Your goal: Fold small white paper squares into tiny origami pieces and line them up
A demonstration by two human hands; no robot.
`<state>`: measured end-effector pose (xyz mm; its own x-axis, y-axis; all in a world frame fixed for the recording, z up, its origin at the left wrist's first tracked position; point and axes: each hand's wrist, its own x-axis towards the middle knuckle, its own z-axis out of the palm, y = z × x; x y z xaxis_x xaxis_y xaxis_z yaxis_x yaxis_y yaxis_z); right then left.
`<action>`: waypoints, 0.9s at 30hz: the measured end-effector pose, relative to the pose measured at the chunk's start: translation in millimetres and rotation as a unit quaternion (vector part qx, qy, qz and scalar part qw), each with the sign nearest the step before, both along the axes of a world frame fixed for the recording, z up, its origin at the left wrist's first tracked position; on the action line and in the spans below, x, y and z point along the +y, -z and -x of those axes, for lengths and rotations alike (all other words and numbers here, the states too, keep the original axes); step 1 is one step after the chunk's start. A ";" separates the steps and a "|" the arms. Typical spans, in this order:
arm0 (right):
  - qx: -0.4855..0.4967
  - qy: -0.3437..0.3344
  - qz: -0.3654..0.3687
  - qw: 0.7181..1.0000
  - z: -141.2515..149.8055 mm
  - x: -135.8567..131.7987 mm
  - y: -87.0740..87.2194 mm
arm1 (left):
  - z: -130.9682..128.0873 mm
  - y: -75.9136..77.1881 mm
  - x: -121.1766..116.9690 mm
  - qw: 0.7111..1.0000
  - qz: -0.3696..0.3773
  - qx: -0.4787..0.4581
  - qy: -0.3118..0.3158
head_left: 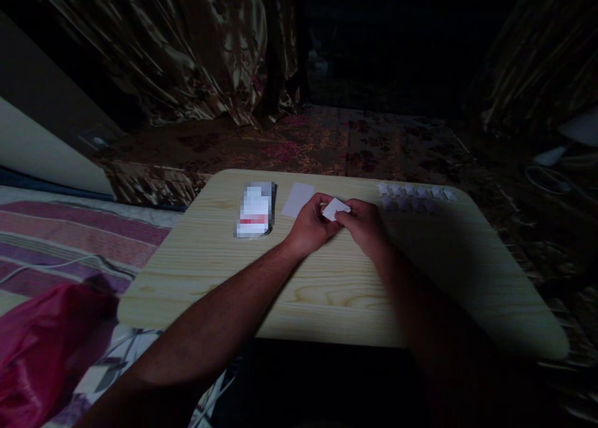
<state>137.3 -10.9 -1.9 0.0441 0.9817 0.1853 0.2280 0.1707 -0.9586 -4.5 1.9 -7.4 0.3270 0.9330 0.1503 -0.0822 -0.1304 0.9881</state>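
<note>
While patterned curtains (247,48) hang beyond the wooden table (346,291), both hands' fingers (344,215) grip paper (337,209).

Bare left hand (309,228) and bare right hand (369,225), bare forearms (224,313) tapering towards the wrists, right elbow lost in shadow.

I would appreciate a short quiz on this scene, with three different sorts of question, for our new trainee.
1. Multiple choice: seen from the wearer, where does the pixelated object lie relative to the flat pale sheet? A) left B) right C) on top
2. True or false: the left hand and the right hand both hold the small white piece.
3. Fill in: the small folded shapes lie in ___ rows on the table.
Key: 1 A; 2 true; 3 two.
</note>
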 end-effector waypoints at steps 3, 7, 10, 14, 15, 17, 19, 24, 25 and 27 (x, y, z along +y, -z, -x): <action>-0.011 0.003 -0.004 1.000 -0.7 0.0 0.3 | -0.7 -0.1 -0.7 1.000 -0.002 -0.004 -0.001; -0.004 0.007 0.010 1.000 -0.1 -0.4 -0.1 | -0.3 -0.5 -0.3 1.000 0.004 -0.009 -0.006; -0.005 0.004 0.010 1.000 -0.1 -0.9 -0.8 | 0.1 -0.7 -0.1 1.000 0.006 -0.012 -0.009; -0.024 0.009 -0.004 1.000 -0.8 -1.3 -1.9 | -0.3 -0.5 -0.7 1.000 0.001 0.000 -0.007; -0.023 0.011 -0.008 1.000 -0.8 -1.4 -2.1 | -0.4 -0.5 -0.8 1.000 0.002 -0.002 -0.006; -0.017 0.015 -0.007 1.000 -0.3 -1.5 -2.4 | -0.6 -0.2 -0.4 1.000 0.004 -0.010 -0.005; -0.006 0.015 0.005 1.000 0.4 -1.5 -2.5 | -0.4 0.3 0.4 1.000 0.006 -0.021 -0.009; -0.001 0.014 0.027 1.000 0.7 -1.0 -3.0 | 0.0 1.3 1.5 1.000 -0.013 -0.005 -0.024; -0.007 0.018 0.024 1.000 0.5 -0.9 -3.5 | -0.2 0.8 1.2 0.999 -0.018 0.001 -0.027; -0.016 0.025 0.016 0.999 0.1 -1.1 -4.7 | -0.5 -0.8 0.0 0.999 -0.024 0.011 -0.033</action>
<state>137.2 -12.0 2.8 0.0869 0.9841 0.1551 0.2667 0.1271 -0.9554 -4.0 1.9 -6.6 0.2676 0.9448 0.1888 -0.0509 -0.1818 0.9820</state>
